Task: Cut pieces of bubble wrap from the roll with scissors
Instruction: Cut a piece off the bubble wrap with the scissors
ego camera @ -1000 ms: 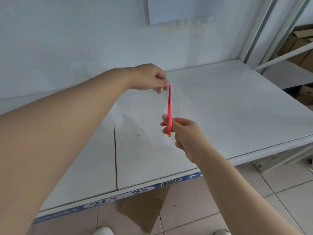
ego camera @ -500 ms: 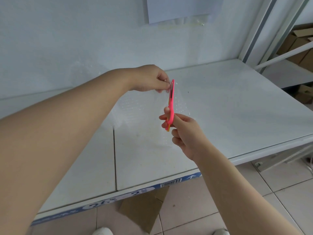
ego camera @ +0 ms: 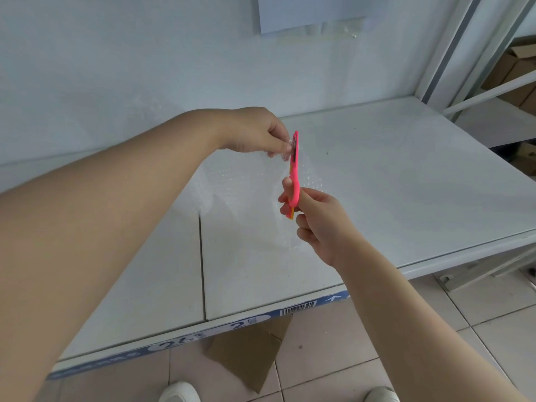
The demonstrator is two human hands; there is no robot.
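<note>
Above the counter, the left hand pinches the bubble wrap taut; the right hand grips pink scissors mid-cut. Next, drive the blades onward to free the piece.

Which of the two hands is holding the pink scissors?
The right hand, nearer the camera, grips the scissors by the handle. The left hand, farther away, only pinches the bubble wrap.
</note>
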